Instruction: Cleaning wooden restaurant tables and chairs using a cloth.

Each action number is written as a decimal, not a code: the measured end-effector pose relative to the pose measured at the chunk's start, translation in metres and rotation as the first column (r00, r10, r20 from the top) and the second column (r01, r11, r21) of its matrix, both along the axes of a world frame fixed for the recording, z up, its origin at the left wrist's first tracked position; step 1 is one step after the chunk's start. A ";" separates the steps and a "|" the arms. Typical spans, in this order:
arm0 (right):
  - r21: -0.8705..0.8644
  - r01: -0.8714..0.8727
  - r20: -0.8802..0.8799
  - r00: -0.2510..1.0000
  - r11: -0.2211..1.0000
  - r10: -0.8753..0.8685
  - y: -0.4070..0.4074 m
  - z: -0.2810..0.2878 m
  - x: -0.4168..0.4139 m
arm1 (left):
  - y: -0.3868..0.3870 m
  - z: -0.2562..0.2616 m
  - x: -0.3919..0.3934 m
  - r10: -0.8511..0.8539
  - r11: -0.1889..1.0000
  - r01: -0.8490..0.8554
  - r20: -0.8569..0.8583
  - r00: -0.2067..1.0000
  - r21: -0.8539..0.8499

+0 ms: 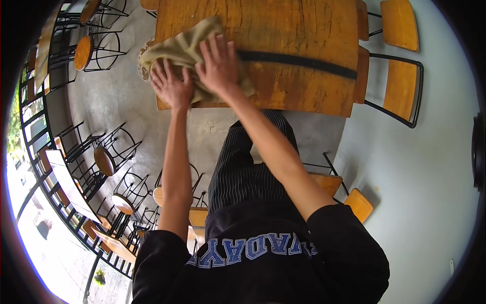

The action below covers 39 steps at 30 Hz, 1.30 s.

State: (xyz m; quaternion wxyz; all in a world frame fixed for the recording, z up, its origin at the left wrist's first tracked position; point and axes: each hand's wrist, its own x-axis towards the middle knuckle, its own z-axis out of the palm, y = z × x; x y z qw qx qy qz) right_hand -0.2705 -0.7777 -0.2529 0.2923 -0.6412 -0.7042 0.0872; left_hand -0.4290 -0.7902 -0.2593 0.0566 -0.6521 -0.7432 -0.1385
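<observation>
A tan cloth [186, 45] lies spread over the left near corner of a wooden table [296, 26], with one edge hanging past the table's left side. My left hand [172, 83] rests flat on the cloth near that side, its fingers apart. To its right, my right hand [218, 66] presses on the cloth too, palm down with spread fingers, slightly blurred. Neither hand is seen to grip the fabric. A dark strip [296, 62] runs across the tabletop from the cloth to the right edge.
Wooden chairs with black metal frames [402, 89] stand at the table's right, by a pale wall [429, 171]. Round stools [83, 53] stand on the grey floor at the left. A rounded, worn-edged object [144, 72] shows beside the table's left edge, partly under the cloth.
</observation>
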 end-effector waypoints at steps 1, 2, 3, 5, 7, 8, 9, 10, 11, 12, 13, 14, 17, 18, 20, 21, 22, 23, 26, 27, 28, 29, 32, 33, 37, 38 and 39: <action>-0.019 -0.060 0.019 0.998 0.998 0.061 -0.002 -0.006 -0.017 | -0.003 0.000 -0.011 0.043 0.999 -0.042 0.108 0.993 -0.006; -0.047 -0.105 0.022 0.994 0.993 0.107 -0.012 -0.007 -0.029 | -0.009 0.006 -0.017 0.204 0.956 -0.160 0.169 0.964 -0.245; -0.088 -0.141 0.065 0.987 0.986 0.147 -0.017 -0.003 -0.038 | -0.016 0.007 -0.028 0.234 0.949 -0.181 0.191 0.953 -0.260; -0.086 -0.157 0.034 0.986 0.984 0.160 -0.021 -0.001 -0.028 | -0.029 0.002 -0.033 0.256 0.924 -0.208 0.113 0.960 -0.322; -0.054 -0.157 -0.030 0.987 0.986 0.155 -0.023 0.000 -0.005 | -0.043 -0.008 -0.016 0.061 0.998 -0.060 -0.012 0.998 0.036; -0.047 -0.130 -0.027 0.991 0.990 0.129 -0.026 -0.002 0.015 | -0.046 -0.013 -0.003 0.013 1.000 -0.013 -0.035 0.999 0.000; -0.040 -0.090 -0.014 0.996 0.995 0.089 -0.031 -0.007 0.042 | -0.046 -0.009 0.021 -0.090 0.996 0.089 -0.018 0.996 -0.028; -0.049 -0.045 -0.010 0.999 0.998 0.044 -0.038 -0.008 0.068 | -0.045 -0.005 0.045 -0.156 0.985 0.159 0.059 0.986 -0.064; -0.059 0.029 0.015 0.999 0.998 -0.028 -0.042 -0.005 0.094 | -0.043 0.000 0.071 -0.199 0.977 0.204 0.069 0.978 -0.063; -0.025 0.123 0.069 0.990 0.992 -0.121 -0.048 -0.008 0.125 | -0.037 0.003 0.097 -0.288 0.954 0.294 0.092 0.953 -0.064; -0.002 0.213 0.112 0.971 0.977 -0.211 -0.052 -0.010 0.159 | -0.031 0.007 0.126 -0.379 0.917 0.393 0.149 0.913 -0.071; 0.018 0.308 0.186 0.934 0.951 -0.305 -0.058 -0.013 0.191 | -0.026 0.009 0.160 -0.456 0.883 0.468 0.167 0.874 -0.034; 0.118 0.537 0.313 0.778 0.835 -0.545 -0.077 -0.018 0.289 | -0.022 0.009 0.261 -0.631 0.757 0.653 0.284 0.721 0.024; 0.155 0.559 0.323 0.750 0.814 -0.577 -0.088 -0.022 0.322 | -0.027 0.008 0.293 -0.681 0.709 0.704 0.309 0.665 0.047; 0.012 0.661 0.189 0.735 0.750 -0.651 -0.109 -0.024 0.358 | -0.051 0.004 0.343 -0.743 0.643 0.766 0.255 0.619 0.012; -0.182 0.692 0.049 0.716 0.698 -0.696 -0.122 -0.022 0.362 | -0.065 0.001 0.355 -0.761 0.617 0.787 0.260 0.595 0.004; -0.294 0.704 0.145 0.701 0.646 -0.698 -0.137 -0.022 0.370 | -0.077 0.001 0.364 -0.766 0.597 0.802 0.306 0.565 0.014; -0.396 0.710 0.238 0.691 0.582 -0.682 -0.151 -0.024 0.371 | -0.090 -0.001 0.365 -0.762 0.577 0.816 0.375 0.528 0.025; -0.090 0.674 0.204 0.734 0.734 -0.648 -0.201 -0.036 0.363 | -0.113 0.006 0.355 -0.761 0.531 0.847 0.449 0.468 0.016; -0.057 0.658 0.191 0.745 0.751 -0.639 -0.208 -0.031 0.345 | -0.118 0.006 0.339 -0.753 0.529 0.849 0.454 0.476 -0.013; -0.017 0.641 0.178 0.757 0.767 -0.629 -0.212 -0.023 0.325 | -0.121 0.007 0.323 -0.752 0.529 0.847 0.437 0.493 -0.045; -0.007 0.605 0.184 0.784 0.796 -0.593 -0.221 -0.022 0.315 | -0.123 0.009 0.311 -0.754 0.526 0.848 0.424 0.502 -0.067; -0.050 0.431 0.252 0.879 0.901 -0.406 -0.221 -0.019 0.276 | -0.117 0.004 0.251 -0.761 0.616 0.774 0.145 0.633 -0.149; -0.074 0.379 0.239 0.905 0.923 -0.352 -0.211 -0.015 0.257 | -0.113 0.005 0.226 -0.698 0.668 0.739 0.272 0.663 -0.088; -0.094 0.185 0.235 0.959 0.978 -0.159 -0.157 0.002 0.169 | -0.096 0.018 0.124 -0.543 0.816 0.575 0.263 0.797 -0.060; -0.116 0.136 0.199 0.974 0.984 -0.111 -0.139 0.007 0.138 | -0.092 0.009 0.089 -0.488 0.865 0.500 0.169 0.856 -0.036; -0.124 0.102 0.163 0.983 0.987 -0.081 -0.123 0.006 0.115 | -0.086 0.013 0.067 -0.451 0.888 0.461 0.194 0.871 -0.004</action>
